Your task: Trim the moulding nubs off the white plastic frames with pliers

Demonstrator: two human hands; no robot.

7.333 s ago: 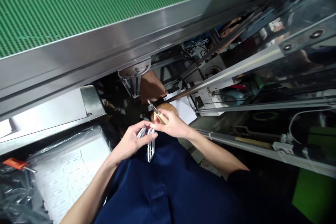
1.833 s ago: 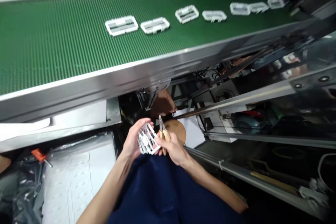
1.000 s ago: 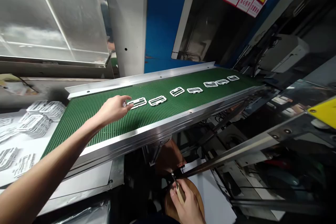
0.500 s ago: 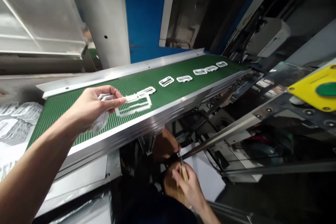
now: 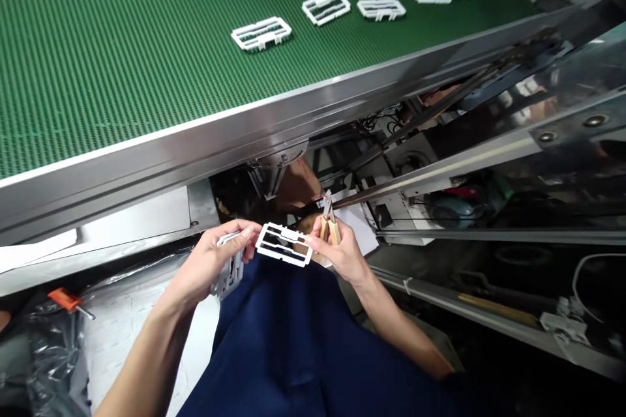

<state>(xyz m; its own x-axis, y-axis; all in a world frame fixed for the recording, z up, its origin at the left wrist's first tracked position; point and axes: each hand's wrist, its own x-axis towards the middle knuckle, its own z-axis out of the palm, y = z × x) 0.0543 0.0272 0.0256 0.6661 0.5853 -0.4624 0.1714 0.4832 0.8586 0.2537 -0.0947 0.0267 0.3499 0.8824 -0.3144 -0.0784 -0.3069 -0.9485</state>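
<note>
In front of my lap, my left hand (image 5: 222, 254) is closed around a small stack of white plastic frames (image 5: 231, 273). Its fingertips also pinch the left end of a single white plastic frame (image 5: 284, 244), a slotted rectangle held tilted. On the other side, my right hand (image 5: 340, 249) grips a pair of side cutters (image 5: 328, 221) with yellowish handles, jaws pointing up. The thumb of that hand touches the right end of the single frame. More white frames (image 5: 261, 34) lie in a loose row on the green conveyor belt (image 5: 122, 65).
The belt's metal side rail (image 5: 205, 130) runs between my hands and the belt. A screwdriver with an orange handle (image 5: 65, 300) lies at lower left beside clear plastic wrap (image 5: 53, 352). Metal bars (image 5: 454, 172) cross at the right.
My left hand has come back from the belt to my lap with a frame and the stack. My right hand has met it there, cutters still held. The view has tipped downward.
</note>
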